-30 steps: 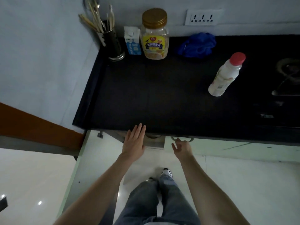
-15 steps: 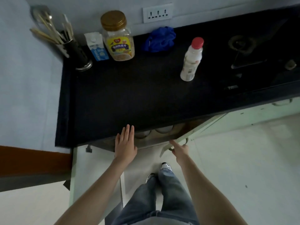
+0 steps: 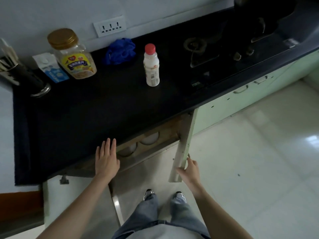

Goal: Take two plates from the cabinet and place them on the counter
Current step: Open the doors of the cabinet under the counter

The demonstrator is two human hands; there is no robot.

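The plates (image 3: 149, 139) sit inside the cabinet (image 3: 170, 133), in shadow under the lip of the counter (image 3: 86, 118). They show as two pale round rims side by side, just beyond the fingertips of my left hand (image 3: 106, 158) and a little to their right. Only their near edges show, because the counter hides the rest. Neither of my hands touches them.

My left hand is flat, back up, with the fingers straight and close together. The tips lie over the counter's front edge, and I cannot tell whether they rest on it or hover. My right hand (image 3: 189, 169) grips the cabinet door (image 3: 183, 147), which stands open, edge-on toward me. My thumb lies against its inner face and my fingers curl round the far side by the handle, which is mostly hidden.

Below my left wrist the other door (image 3: 55, 204) stands open too, its pale face turned up.

Farther out from my left fingertips, across the dark counter, a white bottle (image 3: 151, 66) with a red cap stands upright. Beyond it a crumpled blue cloth (image 3: 120, 50) lies by the wall, under a white socket (image 3: 110, 27). Left of the cloth stands a clear jar (image 3: 74, 56) with a gold lid and a yellow label. Just beside the jar is a small blue-and-white carton (image 3: 51, 69), and farthest left is a dark utensil holder (image 3: 34, 81). Well beyond my right fingers, the stove (image 3: 203, 49) is set into the counter.

Below both wrists are my jeans and shoes (image 3: 179, 197) on a pale glossy floor (image 3: 250, 161).
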